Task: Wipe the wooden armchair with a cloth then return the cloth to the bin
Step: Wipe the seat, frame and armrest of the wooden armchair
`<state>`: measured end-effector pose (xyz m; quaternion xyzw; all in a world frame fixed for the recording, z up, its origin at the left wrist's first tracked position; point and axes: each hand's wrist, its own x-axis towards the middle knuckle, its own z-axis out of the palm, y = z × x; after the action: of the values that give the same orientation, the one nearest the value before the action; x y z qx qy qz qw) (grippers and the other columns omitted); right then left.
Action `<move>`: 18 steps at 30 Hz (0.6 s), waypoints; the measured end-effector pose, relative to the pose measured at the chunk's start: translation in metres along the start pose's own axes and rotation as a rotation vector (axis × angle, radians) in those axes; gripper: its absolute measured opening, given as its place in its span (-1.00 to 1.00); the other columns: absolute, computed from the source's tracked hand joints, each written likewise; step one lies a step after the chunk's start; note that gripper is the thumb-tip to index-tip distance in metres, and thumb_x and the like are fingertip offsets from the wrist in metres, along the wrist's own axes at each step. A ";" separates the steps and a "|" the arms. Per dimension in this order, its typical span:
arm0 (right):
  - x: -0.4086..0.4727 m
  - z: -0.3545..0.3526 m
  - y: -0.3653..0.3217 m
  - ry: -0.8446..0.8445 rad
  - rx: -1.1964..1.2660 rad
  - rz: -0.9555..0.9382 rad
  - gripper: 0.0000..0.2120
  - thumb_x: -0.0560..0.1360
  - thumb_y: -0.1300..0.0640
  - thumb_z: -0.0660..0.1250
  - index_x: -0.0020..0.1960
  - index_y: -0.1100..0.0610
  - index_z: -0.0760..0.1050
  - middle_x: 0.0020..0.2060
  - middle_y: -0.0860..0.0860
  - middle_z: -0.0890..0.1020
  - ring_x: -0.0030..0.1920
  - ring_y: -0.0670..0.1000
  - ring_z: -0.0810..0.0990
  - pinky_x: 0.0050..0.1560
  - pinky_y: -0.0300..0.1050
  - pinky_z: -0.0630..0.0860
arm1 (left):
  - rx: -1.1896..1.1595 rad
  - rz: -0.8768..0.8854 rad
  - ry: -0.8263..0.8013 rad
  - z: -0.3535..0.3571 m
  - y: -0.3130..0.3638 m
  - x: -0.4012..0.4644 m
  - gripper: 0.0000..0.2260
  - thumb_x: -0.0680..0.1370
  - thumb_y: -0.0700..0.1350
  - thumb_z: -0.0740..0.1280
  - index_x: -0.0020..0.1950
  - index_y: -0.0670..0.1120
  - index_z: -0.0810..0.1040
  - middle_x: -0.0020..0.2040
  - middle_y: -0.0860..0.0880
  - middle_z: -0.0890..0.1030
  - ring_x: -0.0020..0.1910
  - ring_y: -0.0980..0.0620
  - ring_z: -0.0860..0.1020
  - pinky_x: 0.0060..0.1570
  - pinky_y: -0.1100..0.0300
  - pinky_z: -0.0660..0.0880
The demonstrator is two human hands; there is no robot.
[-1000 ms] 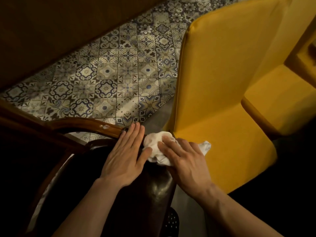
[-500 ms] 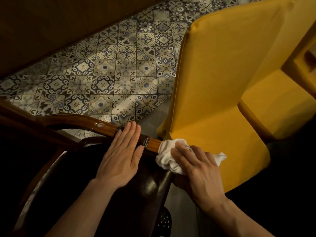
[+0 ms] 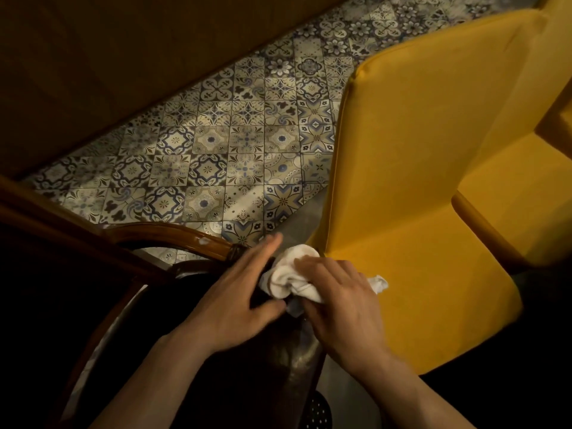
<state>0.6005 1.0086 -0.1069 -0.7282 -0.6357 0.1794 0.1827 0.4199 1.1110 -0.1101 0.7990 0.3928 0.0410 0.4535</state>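
Note:
The wooden armchair (image 3: 173, 236) fills the lower left, with a curved glossy brown top rail and a dark leather back below it. A crumpled white cloth (image 3: 291, 274) lies on the right end of that rail. My right hand (image 3: 337, 305) presses down on the cloth with fingers curled over it. My left hand (image 3: 235, 298) rests flat on the chair's back just left of the cloth, fingers together and touching the cloth's edge. The rail's end is hidden under the cloth and both hands. No bin is in view.
A yellow upholstered chair (image 3: 433, 181) stands close on the right, its back almost touching the cloth. A second yellow seat (image 3: 526, 193) lies beyond it. Patterned floor tiles (image 3: 216, 150) run behind the armchair, and a dark wooden wall (image 3: 108, 57) rises at the upper left.
My right hand slid the cloth out to the right along the rail, then back left against my left hand. My left hand stayed on the chair back, shifting slightly right.

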 end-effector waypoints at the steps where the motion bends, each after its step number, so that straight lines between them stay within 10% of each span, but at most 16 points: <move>1: 0.000 -0.001 -0.002 0.045 0.076 0.011 -0.53 0.45 0.00 0.41 0.34 -0.04 0.45 0.19 -0.10 0.59 0.09 0.05 0.55 -0.05 0.05 0.52 | 0.031 0.078 -0.012 0.002 0.007 -0.003 -0.09 0.41 0.17 0.41 0.60 0.39 -0.09 0.63 0.36 -0.03 0.59 0.35 -0.04 0.52 0.09 0.17; 5: 0.009 -0.001 -0.024 0.054 0.511 0.077 -0.43 0.48 0.06 0.33 0.42 -0.14 0.20 0.16 -0.09 0.53 0.12 -0.10 0.56 -0.03 -0.13 0.51 | 0.035 0.117 0.139 0.012 0.019 -0.003 0.00 0.32 0.06 0.54 0.60 0.31 0.01 0.58 0.29 0.16 0.56 0.26 0.20 0.44 0.23 0.31; 11: 0.026 0.007 -0.039 -0.081 0.739 -0.009 -0.21 0.58 -0.09 0.23 0.65 -0.12 -0.16 0.53 -0.28 0.23 0.51 -0.23 0.29 0.41 -0.37 0.30 | 0.198 0.127 0.432 -0.020 0.004 -0.007 -0.48 0.34 -0.11 0.50 0.25 0.16 0.45 0.17 0.18 0.55 0.11 0.03 0.58 -0.06 0.19 0.47; 18: 0.023 0.032 -0.012 -0.151 0.057 0.013 -0.25 0.64 -0.11 0.17 0.67 0.01 -0.16 0.68 -0.03 -0.03 0.66 -0.02 -0.04 0.62 0.11 0.08 | 0.468 -0.055 0.549 -0.075 -0.040 0.001 -0.47 0.31 -0.32 0.50 0.19 0.03 0.48 0.18 -0.03 0.47 0.14 -0.13 0.50 -0.01 -0.03 0.52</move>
<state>0.5776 1.0340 -0.1298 -0.7113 -0.6374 0.2532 0.1537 0.3658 1.1745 -0.0969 0.8296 0.5199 0.1510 0.1369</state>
